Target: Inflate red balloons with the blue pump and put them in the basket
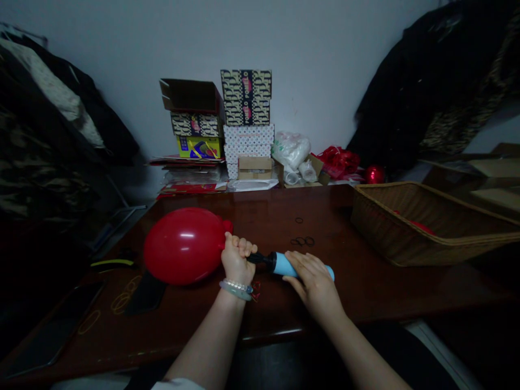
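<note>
A red balloon (183,247), swollen with air, lies to the left above the dark table. My left hand (237,259) is closed round the balloon's neck and the black nozzle end (260,259) of a hand pump; the exact join is hidden by the fingers. My right hand (312,275) wraps over the light blue barrel of the balloon pump (283,264), whose rounded end shows past the fingers. Beaded and jade-like bracelets (236,288) circle my left wrist.
Several black rings (303,241) lie behind the pump. A wicker basket (400,249) holding something red stands right. Phone-like dark slabs (57,325) and yellowish rubber bands (122,300) are left. Stacked boxes (248,143) and plastic bags (292,149) line the table's back; clothes hang at both sides.
</note>
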Demonstrator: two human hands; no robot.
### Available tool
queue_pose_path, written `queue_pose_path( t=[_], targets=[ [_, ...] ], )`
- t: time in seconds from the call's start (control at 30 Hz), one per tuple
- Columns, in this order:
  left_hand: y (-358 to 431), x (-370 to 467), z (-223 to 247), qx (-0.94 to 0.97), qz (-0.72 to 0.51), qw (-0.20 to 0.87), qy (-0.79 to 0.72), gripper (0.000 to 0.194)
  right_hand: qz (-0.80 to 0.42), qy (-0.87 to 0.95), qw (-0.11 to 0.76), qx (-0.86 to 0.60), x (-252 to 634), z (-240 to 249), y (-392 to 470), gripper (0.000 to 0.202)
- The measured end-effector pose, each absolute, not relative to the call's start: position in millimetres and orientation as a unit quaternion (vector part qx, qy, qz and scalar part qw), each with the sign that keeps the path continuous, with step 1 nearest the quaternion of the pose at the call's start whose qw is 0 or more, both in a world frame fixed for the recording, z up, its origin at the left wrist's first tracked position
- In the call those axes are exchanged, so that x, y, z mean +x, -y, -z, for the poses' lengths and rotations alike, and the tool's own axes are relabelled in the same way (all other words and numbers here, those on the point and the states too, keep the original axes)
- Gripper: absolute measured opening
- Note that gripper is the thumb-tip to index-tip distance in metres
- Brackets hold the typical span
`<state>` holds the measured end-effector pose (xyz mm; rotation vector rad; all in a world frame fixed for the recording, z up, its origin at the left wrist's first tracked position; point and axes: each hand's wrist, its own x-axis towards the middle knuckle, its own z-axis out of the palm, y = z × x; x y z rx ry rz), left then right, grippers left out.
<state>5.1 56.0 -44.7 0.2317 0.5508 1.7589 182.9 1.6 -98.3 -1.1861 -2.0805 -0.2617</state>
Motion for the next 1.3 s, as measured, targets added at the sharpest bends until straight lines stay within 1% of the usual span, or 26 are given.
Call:
queue_pose_path(
  t=[0.17, 0.43, 0.67, 0.9, 1.1, 1.3],
  targets=[
    [-60.6, -13.7, 42.4, 0.106, -0.766, 0.593, -0.222, 0.044, 0.1, 0.816, 0.327, -0.466, 191.5, 93.0, -4.8, 0.048],
    [-65.3, -39.4, 38.8, 0.095, -0.788, 0.573, -0.203, 0.042, 0.126, 0.809, 0.327, -0.471, 208.7, 90.8, -9.3, 0.047],
    [-64.1, -34.8, 39.5, 0.094, -0.789, 0.572, -0.203, 0.044, 0.149, 0.794, 0.355, -0.471, 200.3, 93.3, -7.1, 0.046],
    [-57.3, -9.8, 40.4, 0.089, -0.774, 0.587, -0.22, 0.044, 0.141, 0.79, 0.376, -0.464, 183.6, 96.0, -2.5, 0.045],
    [-55.2, 4.1, 45.1, 0.1, -0.764, 0.59, -0.24, 0.044, 0.118, 0.799, 0.361, -0.466, 176.1, 99.4, -1.0, 0.046],
    [-59.9, -11.7, 44.3, 0.106, -0.775, 0.577, -0.236, 0.043, 0.123, 0.809, 0.344, -0.46, 184.8, 96.0, -6.5, 0.049]
  ],
)
